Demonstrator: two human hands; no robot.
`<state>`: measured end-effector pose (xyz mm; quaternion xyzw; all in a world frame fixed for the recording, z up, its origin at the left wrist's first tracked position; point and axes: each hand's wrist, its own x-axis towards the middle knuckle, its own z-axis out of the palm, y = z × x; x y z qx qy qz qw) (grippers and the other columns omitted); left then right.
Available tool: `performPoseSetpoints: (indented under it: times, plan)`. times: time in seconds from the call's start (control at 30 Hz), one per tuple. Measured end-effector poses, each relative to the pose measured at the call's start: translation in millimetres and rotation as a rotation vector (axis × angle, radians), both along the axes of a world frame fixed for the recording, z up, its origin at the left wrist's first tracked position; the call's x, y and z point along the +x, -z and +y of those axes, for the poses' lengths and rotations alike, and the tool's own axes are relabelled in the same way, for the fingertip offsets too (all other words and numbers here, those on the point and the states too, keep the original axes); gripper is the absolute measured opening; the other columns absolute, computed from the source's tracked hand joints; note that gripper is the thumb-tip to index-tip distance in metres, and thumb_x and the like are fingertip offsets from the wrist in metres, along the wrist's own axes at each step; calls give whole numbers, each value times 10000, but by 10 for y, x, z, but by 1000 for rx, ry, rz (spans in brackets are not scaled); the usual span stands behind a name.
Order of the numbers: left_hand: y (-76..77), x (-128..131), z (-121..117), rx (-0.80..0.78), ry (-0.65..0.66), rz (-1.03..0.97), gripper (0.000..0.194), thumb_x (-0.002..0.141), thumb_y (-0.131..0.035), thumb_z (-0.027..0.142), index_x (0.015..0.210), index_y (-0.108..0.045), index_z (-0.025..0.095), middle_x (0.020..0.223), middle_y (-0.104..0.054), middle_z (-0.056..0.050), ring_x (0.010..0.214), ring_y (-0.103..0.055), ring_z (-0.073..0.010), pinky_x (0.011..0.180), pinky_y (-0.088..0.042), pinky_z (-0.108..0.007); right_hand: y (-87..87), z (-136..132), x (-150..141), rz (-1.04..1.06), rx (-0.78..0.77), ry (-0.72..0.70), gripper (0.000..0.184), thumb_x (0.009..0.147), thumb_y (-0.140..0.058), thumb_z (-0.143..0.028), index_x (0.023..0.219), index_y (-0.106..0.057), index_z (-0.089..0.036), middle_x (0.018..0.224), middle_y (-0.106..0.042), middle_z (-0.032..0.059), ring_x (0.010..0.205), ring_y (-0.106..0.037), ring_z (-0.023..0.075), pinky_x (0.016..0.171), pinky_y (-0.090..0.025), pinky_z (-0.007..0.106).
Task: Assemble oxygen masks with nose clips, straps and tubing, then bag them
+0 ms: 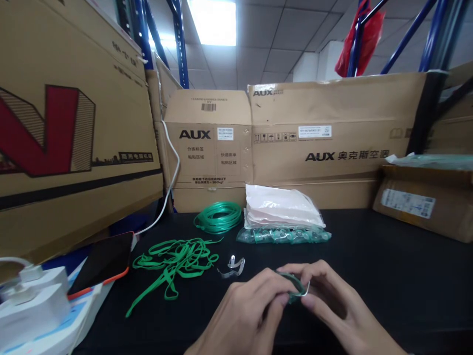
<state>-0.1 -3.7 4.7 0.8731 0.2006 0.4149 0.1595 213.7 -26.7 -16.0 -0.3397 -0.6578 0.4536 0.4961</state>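
My left hand (246,310) and my right hand (332,301) meet low in the middle of the view, both pinching a small green plastic piece (295,288) with a thin pale edge. Just beyond the fingers lies a small clear clip (232,266) on the black table (388,276). Left of it sprawls a heap of green straps (173,261). A coil of green tubing (219,217) lies further back. Beside the coil, a stack of clear bags (281,207) rests on a bag of green parts (284,235).
Big AUX cardboard boxes (325,138) wall the table's back and a large box (70,128) stands at left. A phone in an orange case (101,261) and a white power strip (33,301) lie at the left. Another carton (424,202) sits at right.
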Motion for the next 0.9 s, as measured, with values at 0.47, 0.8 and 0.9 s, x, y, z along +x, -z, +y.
performPoseSetpoints:
  times: [0.47, 0.8, 0.9]
  plan:
    - [12, -27, 27, 68, 28, 58, 265, 1014, -456, 67, 1145, -628, 221, 1074, -727, -47, 959, -710, -171, 774, -538, -243, -106, 13, 26, -130, 130, 75, 292, 1020, -544, -507, 857, -566, -267, 1188, -755, 50, 1142, -705, 228, 1001, -550, 341]
    - [2, -27, 9, 69, -2, 60, 260, 996, -461, 83, 1111, -645, 227, 1026, -734, -28, 860, -708, -156, 730, -537, -240, -137, 1, 18, -162, 158, 65, 283, 1022, -549, -493, 855, -583, -267, 1163, -759, 28, 1064, -716, 198, 948, -563, 291]
    - [23, -17, 3, 91, -56, 57, 194, 943, -550, 120, 1056, -666, 226, 893, -718, 12, 559, -603, -104, 561, -475, -225, -108, 4, 13, -191, 172, 71, 256, 1020, -569, -462, 861, -605, -264, 1152, -760, 29, 1084, -721, 207, 955, -564, 294]
